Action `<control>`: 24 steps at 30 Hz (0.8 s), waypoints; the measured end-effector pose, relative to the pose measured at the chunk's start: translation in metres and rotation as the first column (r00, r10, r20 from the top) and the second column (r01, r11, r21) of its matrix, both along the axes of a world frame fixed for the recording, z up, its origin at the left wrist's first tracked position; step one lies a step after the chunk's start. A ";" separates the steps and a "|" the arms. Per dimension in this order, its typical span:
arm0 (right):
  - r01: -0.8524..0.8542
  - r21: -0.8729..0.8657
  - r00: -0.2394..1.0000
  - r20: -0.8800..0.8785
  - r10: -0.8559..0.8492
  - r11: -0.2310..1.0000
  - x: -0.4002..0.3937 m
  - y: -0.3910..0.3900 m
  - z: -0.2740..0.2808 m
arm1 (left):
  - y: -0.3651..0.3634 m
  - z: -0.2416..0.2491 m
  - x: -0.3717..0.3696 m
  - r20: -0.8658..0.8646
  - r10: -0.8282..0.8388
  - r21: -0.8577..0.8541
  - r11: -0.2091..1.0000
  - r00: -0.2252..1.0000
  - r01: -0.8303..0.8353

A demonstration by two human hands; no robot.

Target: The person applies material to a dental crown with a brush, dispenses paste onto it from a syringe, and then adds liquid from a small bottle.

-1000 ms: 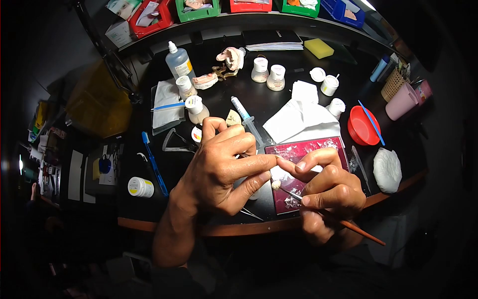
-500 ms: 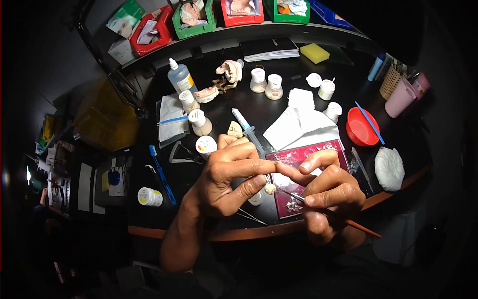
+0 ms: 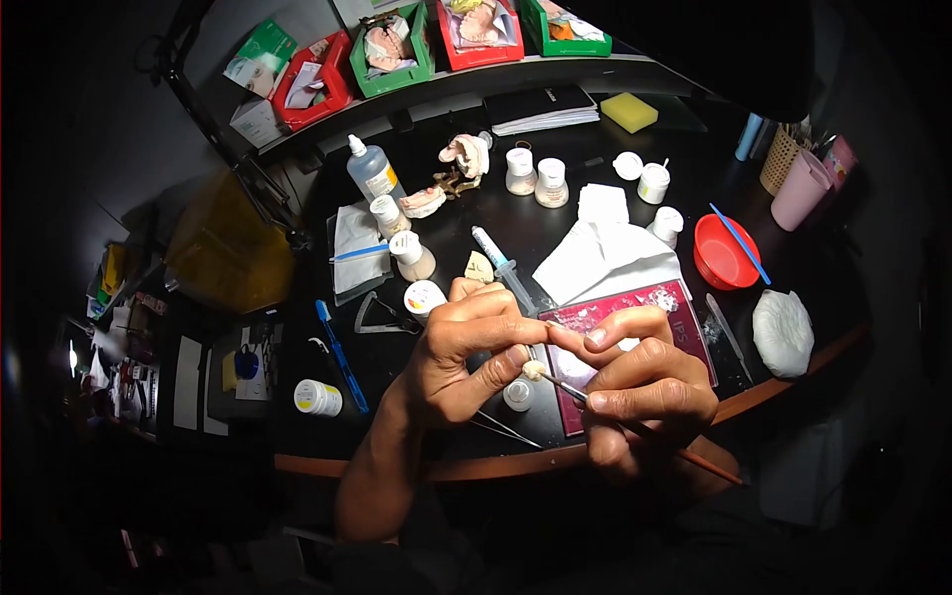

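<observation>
My left hand [image 3: 474, 342] is closed in a pinch on a thin metal holder [image 3: 536, 352], mostly hidden by the fingers. At its end sits a small cream-coloured tooth crown [image 3: 534, 370]. My right hand [image 3: 645, 387] grips a fine brush [image 3: 709, 465] with a reddish-brown handle, its tip at or very near the crown. The fingertips of both hands meet above the crown. Under the right hand lies a dark red mixing palette [image 3: 694, 342] with white material on it. A small glass jar [image 3: 518, 396] and metal tweezers [image 3: 508, 428] are below the left hand.
Powder bottles [image 3: 412, 258], a syringe [image 3: 501, 263] and a dental model [image 3: 464, 157] stand or lie beyond my hands. White tissue [image 3: 610, 258] and a red bowl [image 3: 724, 253] are to the right. A blue toothbrush [image 3: 342, 357] lies left; bins [image 3: 392, 50] line the shelf.
The head view has shifted slightly, so the table items appear a little further right. The crown and brush tip have come closer together; both hands keep their grips.
</observation>
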State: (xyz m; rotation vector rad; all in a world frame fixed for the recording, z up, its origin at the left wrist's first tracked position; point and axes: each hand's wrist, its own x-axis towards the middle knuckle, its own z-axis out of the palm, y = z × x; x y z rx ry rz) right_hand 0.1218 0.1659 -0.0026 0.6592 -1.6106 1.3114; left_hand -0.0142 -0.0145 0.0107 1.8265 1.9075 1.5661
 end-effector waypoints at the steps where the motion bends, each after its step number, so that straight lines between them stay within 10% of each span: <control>1: 0.004 0.004 1.000 0.017 -0.004 1.000 0.002 0.000 0.000 | 0.000 -0.001 0.001 -0.007 0.003 -0.009 1.000 1.000 -0.003; 10: -0.210 -0.104 0.954 0.194 0.227 0.972 0.003 0.017 0.003 | 0.001 0.006 0.003 -0.281 0.137 -0.041 0.987 0.950 -0.155; 20: 0.495 -0.039 0.784 0.451 -0.426 0.868 0.080 0.090 -0.042 | 0.002 0.008 0.007 -0.504 0.280 -0.121 0.914 0.817 -0.388; 24: 0.494 0.198 0.720 0.452 -0.526 0.847 0.098 0.097 -0.058 | 0.004 0.006 0.006 -0.484 0.271 -0.145 0.913 0.832 -0.382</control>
